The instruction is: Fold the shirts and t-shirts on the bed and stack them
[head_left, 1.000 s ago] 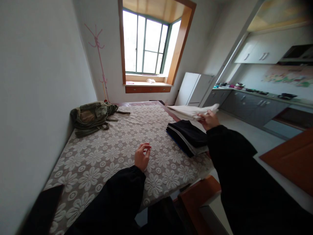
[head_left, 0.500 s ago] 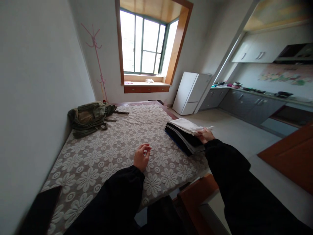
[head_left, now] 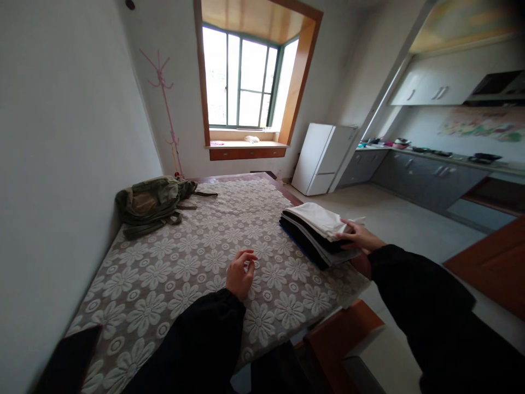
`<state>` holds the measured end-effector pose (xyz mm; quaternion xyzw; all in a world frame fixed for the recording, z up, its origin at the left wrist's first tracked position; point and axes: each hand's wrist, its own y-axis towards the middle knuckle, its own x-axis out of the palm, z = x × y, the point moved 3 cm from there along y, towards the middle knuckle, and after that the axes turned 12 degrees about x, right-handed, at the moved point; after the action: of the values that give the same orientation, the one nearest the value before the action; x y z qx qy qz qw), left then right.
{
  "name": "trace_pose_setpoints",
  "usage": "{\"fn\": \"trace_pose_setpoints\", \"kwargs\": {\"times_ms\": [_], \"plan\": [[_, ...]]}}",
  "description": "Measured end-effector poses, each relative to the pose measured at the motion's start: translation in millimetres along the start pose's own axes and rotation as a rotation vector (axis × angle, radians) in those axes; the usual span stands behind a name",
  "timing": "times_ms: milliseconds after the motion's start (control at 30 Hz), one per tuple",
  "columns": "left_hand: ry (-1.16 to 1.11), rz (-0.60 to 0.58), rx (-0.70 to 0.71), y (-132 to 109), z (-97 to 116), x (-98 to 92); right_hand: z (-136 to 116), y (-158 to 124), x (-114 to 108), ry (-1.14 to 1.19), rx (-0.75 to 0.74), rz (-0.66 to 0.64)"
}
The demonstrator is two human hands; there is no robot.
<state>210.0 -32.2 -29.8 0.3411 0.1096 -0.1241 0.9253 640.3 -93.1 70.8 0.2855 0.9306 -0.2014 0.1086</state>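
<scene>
At the table's right edge lies a stack of folded clothes (head_left: 305,241), with black and grey layers under a folded white garment (head_left: 314,214) on top. My right hand (head_left: 359,236) rests against the right end of the stack, its fingers stretched over the edge of the white garment and not closed round it. Left of the stack, my left hand (head_left: 241,273) hovers over or rests on the flowered tablecloth (head_left: 188,268); its fingers are loosely bent, thumb and fingertips apart, with nothing in them.
A green backpack (head_left: 153,205) lies on the table's far left by the wall. The corner of a dark flat object (head_left: 71,355) shows at the near left. A brown wooden chair (head_left: 348,328) stands at the near right edge. Beyond are a white fridge (head_left: 314,156) and a pink coat rack (head_left: 166,104).
My right hand has loosened from its pinch on the white garment and spread its fingers at the stack's right end. The left hand stays nearly still; the view has tilted slightly.
</scene>
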Motion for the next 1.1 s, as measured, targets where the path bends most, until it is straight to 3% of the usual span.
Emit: {"fn": "trace_pose_setpoints", "kwargs": {"times_ms": [133, 200, 267, 400, 533, 600, 700, 867, 1100], "plan": [[0.015, -0.025, -0.017, -0.1, -2.1, 2.9, -30.0, -3.2, -40.9, -0.648, -0.019, -0.007], [0.022, -0.042, -0.025, -0.5, -2.7, 4.6, -58.7, -1.0, -45.0, -0.832, -0.085, 0.029], [0.025, -0.055, -0.027, -1.0, -2.7, 5.8, -90.9, 4.5, -27.7, -0.808, -0.201, -0.034], [0.021, -0.07, -0.022, -1.9, -1.6, 5.7, -145.6, 28.9, 40.5, -0.503, -0.371, -0.28], [0.02, -0.096, -0.004, -1.7, 1.4, 5.3, -169.6, 70.7, 89.1, -0.146, -0.422, -0.431], [0.022, -0.107, 0.004, -1.3, 3.3, 5.5, -161.2, 95.2, 100.3, 0.008, -0.388, -0.417], [0.026, -0.123, 0.005, -0.7, 5.7, 6.3, -122.4, 128.0, 114.3, 0.11, -0.291, -0.324], [0.029, -0.162, -0.01, 0.6, 9.8, 7.0, -61.3, 164.3, 137.7, 0.004, -0.256, -0.294], [0.019, -0.184, -0.027, 1.6, 11.4, 6.6, -48.5, 189.9, 149.6, -0.322, -0.368, -0.279]]}}
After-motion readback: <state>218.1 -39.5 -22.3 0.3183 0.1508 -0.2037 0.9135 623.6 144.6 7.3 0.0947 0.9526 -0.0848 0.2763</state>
